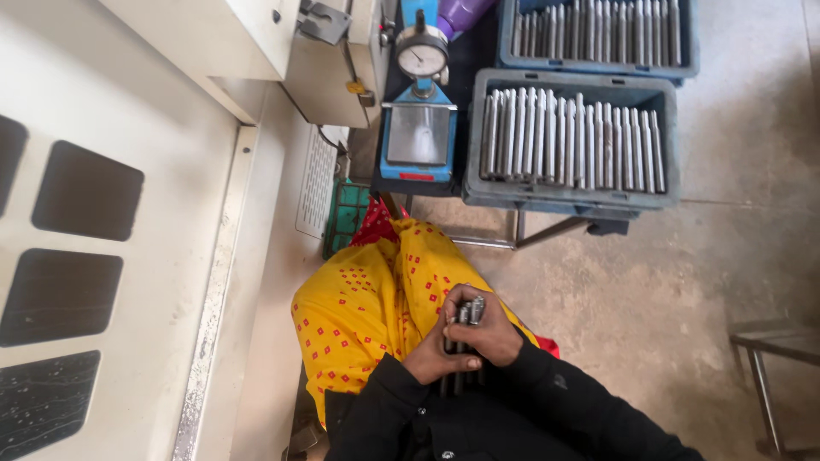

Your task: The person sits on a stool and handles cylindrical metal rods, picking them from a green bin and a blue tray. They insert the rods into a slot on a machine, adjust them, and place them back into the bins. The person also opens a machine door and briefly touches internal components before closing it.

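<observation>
Fingers point(468, 299) of both hands wrapped tight around a small bundle of metal rods point(471, 312), pressed together, no spread. Left hand point(437, 357) grips low on the bundle, right hand point(483, 329) closes over it from the other side. Rod tips poke out just above the top fingers; the lower ends run down under the palms toward the black sleeves, partly hidden. Bundle sits against the lap, over yellow patterned cloth point(367, 299).

Progress, judging by layout: a handful of rods in hand, nothing on the gauge yet. Dial gauge stand point(420, 119), well ahead of the fingers, has a bare plate.

Containers:
- near blue-grey crate point(571, 196), ahead and slightly right of the fingers: one dense row of similar rods lying side by side, looks full.
- far blue crate point(598, 64), beyond the first: also packed with rods, only partly in frame.
- green basket point(346, 213), ahead-left near the machine cabinet point(128, 213): contents can't tell.

Which crate is checked vs unchecked: can't tell.
</observation>
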